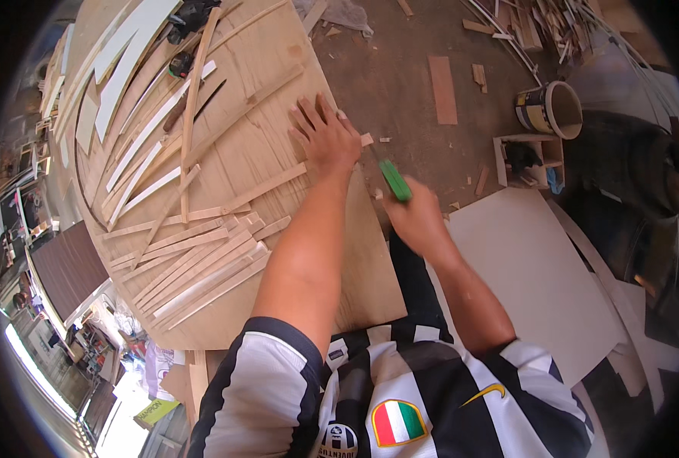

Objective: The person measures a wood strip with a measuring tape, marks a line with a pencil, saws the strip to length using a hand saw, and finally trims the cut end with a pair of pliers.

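My left hand (326, 141) lies flat with its fingers spread near the right edge of the plywood tabletop (362, 282). It presses down a narrow wooden strip (271, 185), whose end pokes out past that edge. Beside this end, my right hand (416, 217) is closed round the green handle of a hand saw (394, 181). The saw's thin blade points at the strip and is hardly visible. Left of my forearm lies a bundle of short cut strips (202, 267).
Long strips and white curved offcuts (130, 69) cover the table's far left, with a tape measure (180, 64) among them. A bucket (549, 109) and an open wooden box (530, 162) stand on the floor at right. A large pale board (522, 275) lies nearer me.
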A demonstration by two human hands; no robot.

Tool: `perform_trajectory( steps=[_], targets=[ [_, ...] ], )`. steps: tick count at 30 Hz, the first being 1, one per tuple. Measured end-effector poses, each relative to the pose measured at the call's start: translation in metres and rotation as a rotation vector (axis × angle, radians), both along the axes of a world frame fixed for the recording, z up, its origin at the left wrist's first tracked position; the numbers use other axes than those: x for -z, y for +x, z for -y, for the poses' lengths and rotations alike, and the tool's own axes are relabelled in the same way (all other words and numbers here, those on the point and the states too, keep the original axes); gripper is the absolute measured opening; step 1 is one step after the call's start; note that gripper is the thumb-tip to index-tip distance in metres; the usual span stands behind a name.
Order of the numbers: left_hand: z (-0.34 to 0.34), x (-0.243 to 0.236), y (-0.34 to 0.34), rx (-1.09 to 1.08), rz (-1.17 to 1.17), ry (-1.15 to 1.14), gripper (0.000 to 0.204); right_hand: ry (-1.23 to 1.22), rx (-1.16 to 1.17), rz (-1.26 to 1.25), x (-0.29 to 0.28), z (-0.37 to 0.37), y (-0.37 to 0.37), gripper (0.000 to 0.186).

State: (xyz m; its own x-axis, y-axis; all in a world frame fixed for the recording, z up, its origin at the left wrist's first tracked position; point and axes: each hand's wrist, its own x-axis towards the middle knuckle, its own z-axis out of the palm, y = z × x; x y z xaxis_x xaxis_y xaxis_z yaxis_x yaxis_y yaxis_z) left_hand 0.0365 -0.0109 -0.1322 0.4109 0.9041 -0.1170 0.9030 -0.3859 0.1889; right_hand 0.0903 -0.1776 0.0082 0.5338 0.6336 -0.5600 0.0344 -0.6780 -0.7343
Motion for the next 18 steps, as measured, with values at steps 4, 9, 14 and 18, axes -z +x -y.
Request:
perform_trajectory(
  steps=[4,9,14,18],
  targets=[
    [0.006,-0.001,-0.001,-0.002,-0.013,-0.042,0.065,0.052,0.026,0.092,-0.017,0.046,-0.004,0.02],
    [0.008,0.005,-0.002,0.003,-0.001,0.016,0.064,0.156,0.13,0.123,0.002,0.049,0.005,0.023],
    [0.007,0.004,-0.01,0.009,0.039,0.071,0.062,0.145,0.195,0.089,-0.007,0.062,0.002,0.02],
    [0.015,-0.012,-0.036,0.214,0.355,0.021,0.053,0.133,0.235,0.057,-0.006,0.088,0.006,0.019]
  ],
)
